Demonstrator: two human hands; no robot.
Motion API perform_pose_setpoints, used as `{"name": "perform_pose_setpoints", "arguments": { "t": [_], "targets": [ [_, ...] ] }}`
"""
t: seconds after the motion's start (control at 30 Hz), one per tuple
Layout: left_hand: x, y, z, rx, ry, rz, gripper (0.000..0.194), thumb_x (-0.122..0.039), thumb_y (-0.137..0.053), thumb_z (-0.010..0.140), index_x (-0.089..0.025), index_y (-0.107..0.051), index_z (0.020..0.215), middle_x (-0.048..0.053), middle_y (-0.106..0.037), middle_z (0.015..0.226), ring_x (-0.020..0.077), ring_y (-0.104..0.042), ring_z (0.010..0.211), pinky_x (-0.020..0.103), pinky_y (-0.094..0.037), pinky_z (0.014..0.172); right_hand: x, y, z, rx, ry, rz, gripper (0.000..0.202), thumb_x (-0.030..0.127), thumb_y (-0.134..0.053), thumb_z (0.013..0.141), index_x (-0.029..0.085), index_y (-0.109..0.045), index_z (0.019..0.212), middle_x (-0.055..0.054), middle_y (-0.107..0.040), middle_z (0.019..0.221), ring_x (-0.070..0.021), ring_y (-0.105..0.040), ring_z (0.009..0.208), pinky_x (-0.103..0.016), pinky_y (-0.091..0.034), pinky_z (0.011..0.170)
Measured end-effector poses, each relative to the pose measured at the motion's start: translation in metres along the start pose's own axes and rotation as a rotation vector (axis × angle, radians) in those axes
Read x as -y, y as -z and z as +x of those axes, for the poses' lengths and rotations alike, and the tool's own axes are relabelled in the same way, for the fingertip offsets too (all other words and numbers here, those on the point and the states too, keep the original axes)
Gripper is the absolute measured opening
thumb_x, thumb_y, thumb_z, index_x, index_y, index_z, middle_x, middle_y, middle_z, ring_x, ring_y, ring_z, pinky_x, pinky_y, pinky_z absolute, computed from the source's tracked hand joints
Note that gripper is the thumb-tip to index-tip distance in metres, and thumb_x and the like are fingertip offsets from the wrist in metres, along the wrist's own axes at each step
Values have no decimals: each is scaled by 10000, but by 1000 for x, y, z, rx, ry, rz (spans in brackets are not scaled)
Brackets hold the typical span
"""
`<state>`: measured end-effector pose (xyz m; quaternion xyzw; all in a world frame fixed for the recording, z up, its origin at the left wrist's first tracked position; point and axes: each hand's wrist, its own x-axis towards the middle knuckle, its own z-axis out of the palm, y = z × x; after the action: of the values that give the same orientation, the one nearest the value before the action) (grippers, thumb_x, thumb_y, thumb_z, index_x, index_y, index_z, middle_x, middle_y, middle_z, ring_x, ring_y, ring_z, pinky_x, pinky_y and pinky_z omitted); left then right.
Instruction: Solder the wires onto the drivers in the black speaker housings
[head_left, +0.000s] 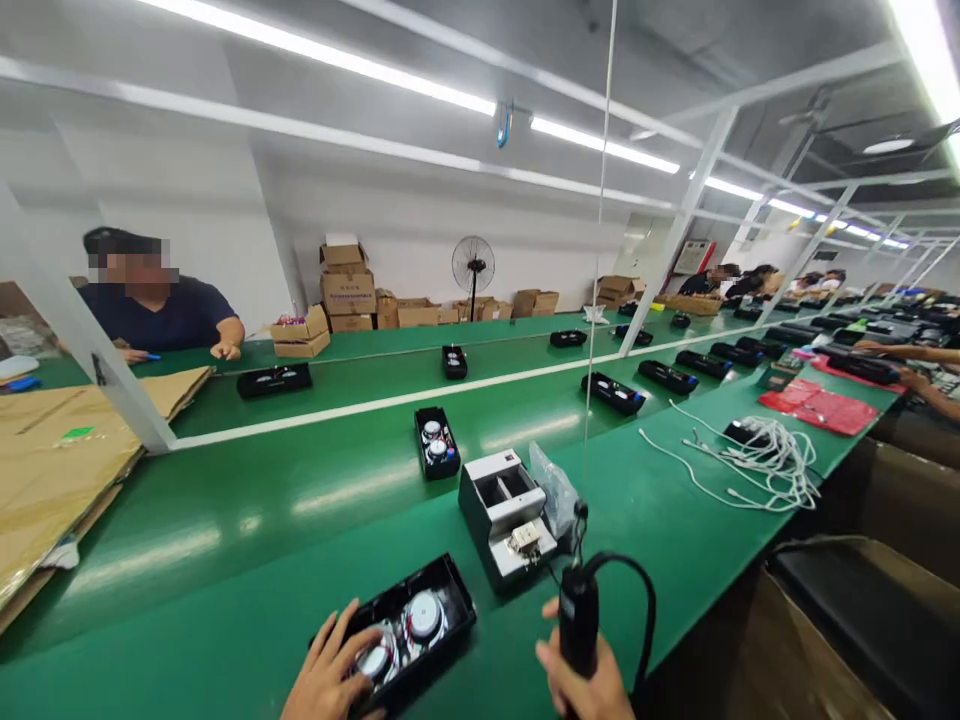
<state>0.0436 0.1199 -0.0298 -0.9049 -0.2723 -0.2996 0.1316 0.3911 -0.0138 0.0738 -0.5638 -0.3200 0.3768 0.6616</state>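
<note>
My left hand [330,668] rests over the left end of a black speaker housing [459,612], its fingers apart and one reaching inside. Two round speaker drivers [424,614] with wires sit in this open housing. Wrapped in my right hand [589,685] is a black electric screwdriver [578,612], held upright beside the housing. It hangs from above by a cord, and a black cable loops off to its right. Just beyond stands a black and white screw dispenser box [504,500], with small parts on its front ledge.
More housings [436,442] are spread along the green conveyor [262,485]. White cables [776,460] lie tangled on the right bench, near a red sheet [821,405]. Flattened cardboard [67,440] occupies the left. Across the line sits a co-worker [161,305]; others work farther right.
</note>
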Motion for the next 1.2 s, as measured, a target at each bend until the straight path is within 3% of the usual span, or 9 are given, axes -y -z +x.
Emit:
{"name": "perform_pose_setpoints", "arguments": {
  "t": [0.03, 0.13, 0.3, 0.5, 0.6, 0.7, 0.9, 1.1, 1.2],
  "targets": [
    [-4, 6, 1, 15, 26, -10, 214, -376, -907, 712, -288, -719, 764, 14, -783, 1266, 366, -618, 1380, 526, -476, 1207, 2, 1, 5, -10, -2, -28, 535, 568, -952, 676, 224, -718, 1012, 71, -543, 555, -154, -490, 390, -308, -428, 394],
    [-21, 21, 9, 57, 87, -7, 240, -384, -897, 763, -258, -698, 805, 53, -760, 1293, 404, -550, 1453, 599, -425, 1242, 13, -2, 27, -75, 71, -126, 476, 491, -948, 651, 267, -712, 998, 36, -590, 579, -221, -540, 433, -391, -468, 426],
    [-54, 33, 34, 14, 180, -35, 166, -399, -733, 967, -247, -689, 915, 61, -772, 1102, 346, -645, 1344, 591, -428, 1235, 13, -12, 42, -167, 226, -71, 435, 505, -869, 763, 310, -689, 1108, 40, -598, 620, -223, -523, 461, -420, -474, 476],
    [-78, 16, 58, 146, 219, 6, 305, -527, -678, 998, -259, -719, 1138, 44, -789, 965, 305, -726, 1033, 516, -555, 1030, -2, -13, 41, -188, 197, 1, 339, 490, -841, 834, 309, -624, 1021, 77, -532, 574, -180, -476, 435, -355, -407, 464],
    [-85, 5, 61, 202, 202, 68, 213, -427, -610, 1042, -251, -728, 1034, 54, -785, 925, 295, -711, 973, 487, -571, 957, 9, -8, 50, -135, 191, 13, 337, 485, -833, 854, 279, -584, 950, 82, -520, 549, -163, -466, 423, -336, -392, 461],
    [-93, 1, 64, 181, 254, 86, 267, -348, -518, 1084, -235, -709, 937, 66, -775, 916, 298, -698, 991, 524, -548, 1016, 33, -10, 67, -149, 324, 56, 337, 446, -806, 902, 266, -549, 1023, 98, -528, 554, -158, -498, 441, -327, -426, 494],
    [-94, 2, 63, 98, 289, 14, 406, -433, -404, 1142, -230, -703, 957, 48, -750, 916, 248, -720, 940, 526, -524, 1093, 56, -35, 105, -164, 573, 76, 404, 459, -790, 906, 252, -489, 1078, 122, -555, 554, -128, -520, 443, -287, -479, 526],
    [-78, -4, 58, -9, 148, 2, 330, -469, -507, 1115, -225, -709, 1019, 19, -755, 866, 224, -755, 879, 454, -578, 1010, 46, -39, 116, -57, 490, -60, 377, 459, -831, 846, 226, -566, 978, 97, -559, 517, -129, -488, 407, -300, -458, 479],
    [-84, 0, 62, 22, 200, -28, 329, -434, -499, 1121, -221, -690, 958, 15, -744, 835, 235, -750, 870, 504, -568, 1020, 46, -38, 102, 81, 385, -73, 361, 418, -842, 846, 217, -596, 1016, 96, -554, 531, -127, -491, 414, -287, -445, 464]
  ]
}}
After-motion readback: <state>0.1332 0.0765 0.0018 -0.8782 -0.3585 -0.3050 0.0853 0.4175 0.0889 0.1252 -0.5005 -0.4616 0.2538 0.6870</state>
